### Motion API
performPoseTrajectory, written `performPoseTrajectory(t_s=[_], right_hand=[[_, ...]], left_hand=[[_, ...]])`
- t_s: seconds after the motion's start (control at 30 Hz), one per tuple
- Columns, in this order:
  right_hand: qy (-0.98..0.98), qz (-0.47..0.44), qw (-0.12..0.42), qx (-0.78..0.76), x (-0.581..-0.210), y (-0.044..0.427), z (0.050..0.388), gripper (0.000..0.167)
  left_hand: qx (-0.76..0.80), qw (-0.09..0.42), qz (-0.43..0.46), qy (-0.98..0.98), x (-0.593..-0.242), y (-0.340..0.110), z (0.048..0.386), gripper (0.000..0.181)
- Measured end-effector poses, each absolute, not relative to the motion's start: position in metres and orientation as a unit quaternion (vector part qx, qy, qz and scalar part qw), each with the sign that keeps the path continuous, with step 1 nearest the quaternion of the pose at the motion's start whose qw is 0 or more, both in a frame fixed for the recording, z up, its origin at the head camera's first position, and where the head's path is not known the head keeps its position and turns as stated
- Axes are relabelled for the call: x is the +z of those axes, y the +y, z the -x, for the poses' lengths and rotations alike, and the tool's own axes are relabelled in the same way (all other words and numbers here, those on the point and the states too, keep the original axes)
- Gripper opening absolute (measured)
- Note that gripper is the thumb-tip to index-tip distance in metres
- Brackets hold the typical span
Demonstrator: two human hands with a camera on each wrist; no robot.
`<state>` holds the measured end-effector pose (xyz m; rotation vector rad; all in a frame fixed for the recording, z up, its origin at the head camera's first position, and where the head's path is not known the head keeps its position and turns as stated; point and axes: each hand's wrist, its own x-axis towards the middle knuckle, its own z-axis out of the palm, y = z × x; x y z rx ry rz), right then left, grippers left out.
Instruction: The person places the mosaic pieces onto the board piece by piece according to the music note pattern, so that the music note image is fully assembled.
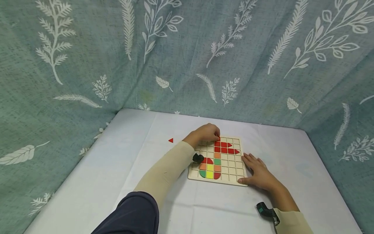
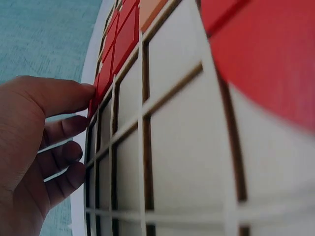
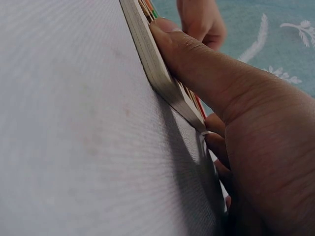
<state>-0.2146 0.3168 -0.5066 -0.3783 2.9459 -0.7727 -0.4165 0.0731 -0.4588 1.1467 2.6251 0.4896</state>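
A wooden grid board lies on the white cloth, with colored tiles set in some of its squares. At its far edge, my left hand pinches a small red tile at the top of the red rows. In the left wrist view the thumb presses against that red piece; the other fingers are bent below it. My right hand rests at the board's near right corner, its thumb on the top face and its fingers spread along the right edge. The tile's exact shape is mostly hidden.
A loose red triangle lies on the cloth left of the board. Red, orange, green and yellow tiles fill squares nearer the front. A patterned green curtain stands behind the table.
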Motion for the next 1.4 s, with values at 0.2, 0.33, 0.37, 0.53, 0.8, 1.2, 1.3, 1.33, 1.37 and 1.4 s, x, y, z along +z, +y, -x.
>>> performPoseTrajectory(t_s=[0.2, 0.33, 0.37, 0.53, 0.8, 1.2, 1.3, 1.33, 1.37, 1.4], right_hand=[[0.959, 0.123, 0.040, -0.252, -0.505, 0.314, 0.215, 0.116], [0.961, 0.122, 0.040, -0.246, -0.504, 0.315, 0.216, 0.116], [0.961, 0.123, 0.039, -0.245, -0.504, 0.315, 0.216, 0.116], [0.959, 0.124, 0.036, -0.250, -0.502, 0.315, 0.216, 0.116], [0.959, 0.122, 0.039, -0.251, -0.504, 0.314, 0.215, 0.116], [0.961, 0.121, 0.037, -0.247, -0.506, 0.316, 0.215, 0.115], [0.961, 0.120, 0.039, -0.246, -0.504, 0.317, 0.214, 0.116], [0.961, 0.120, 0.040, -0.245, -0.505, 0.317, 0.214, 0.116], [0.961, 0.121, 0.041, -0.245, -0.504, 0.316, 0.214, 0.116], [0.961, 0.121, 0.041, -0.246, -0.504, 0.316, 0.214, 0.116]], left_hand=[[0.152, 0.108, -0.382, 0.905, -0.457, 0.073, 0.414, 0.013], [0.150, 0.102, -0.382, 0.906, -0.458, 0.069, 0.414, 0.017], [0.150, 0.101, -0.382, 0.906, -0.458, 0.068, 0.414, 0.018], [0.144, 0.092, -0.382, 0.908, -0.460, 0.066, 0.414, 0.018], [0.129, 0.074, -0.382, 0.912, -0.463, 0.064, 0.411, 0.014], [0.116, 0.051, -0.357, 0.925, -0.460, 0.053, 0.414, 0.020], [0.107, 0.057, -0.356, 0.927, -0.457, 0.044, 0.415, 0.019], [0.104, 0.057, -0.354, 0.927, -0.457, 0.039, 0.415, 0.019], [0.104, 0.060, -0.349, 0.929, -0.457, 0.035, 0.415, 0.018], [0.103, 0.064, -0.344, 0.931, -0.457, 0.030, 0.416, 0.018]])
